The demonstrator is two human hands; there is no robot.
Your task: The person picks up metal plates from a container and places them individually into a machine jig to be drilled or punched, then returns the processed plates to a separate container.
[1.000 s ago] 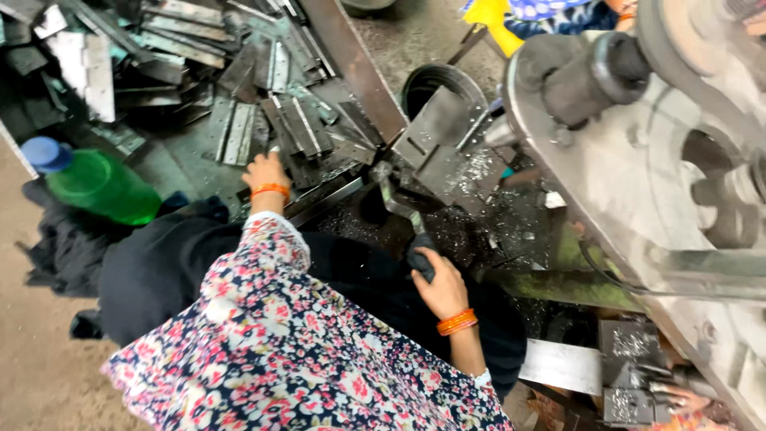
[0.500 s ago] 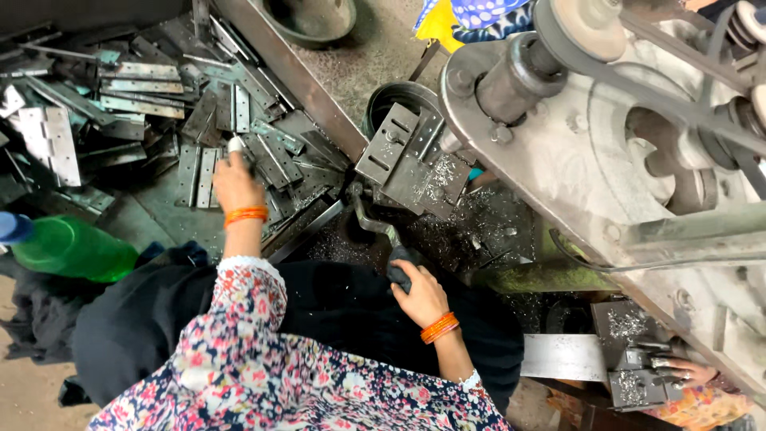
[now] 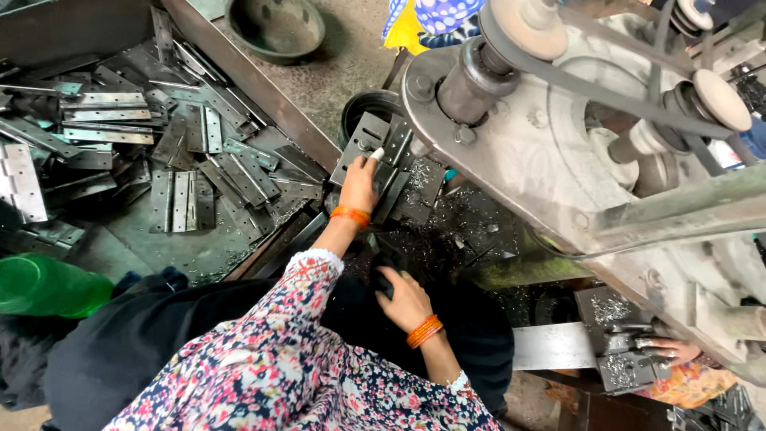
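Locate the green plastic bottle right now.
Head view, far lower left: the green bottle lies on its side below the pile of metal hinges, beside the dark cloth, away from both hands.

The floor (image 3: pixel 335 76) is bare, grey concrete, gritty in texture. A round, dark metal bowl (image 3: pixel 275 28) stands directly on it near the top edge. To the left, a shallow metal tray (image 3: pixel 191 251) with a raised straight rim lies on the floor, loaded with loose flat steel hinges (image 3: pixel 183 199), overlapping in no fixed order. A green plastic bottle (image 3: pixel 44 286) lies on its side at the lower left, just beside the tray. Metal shavings (image 3: pixel 471 231) are scattered thickly over the dark surface below the machine.
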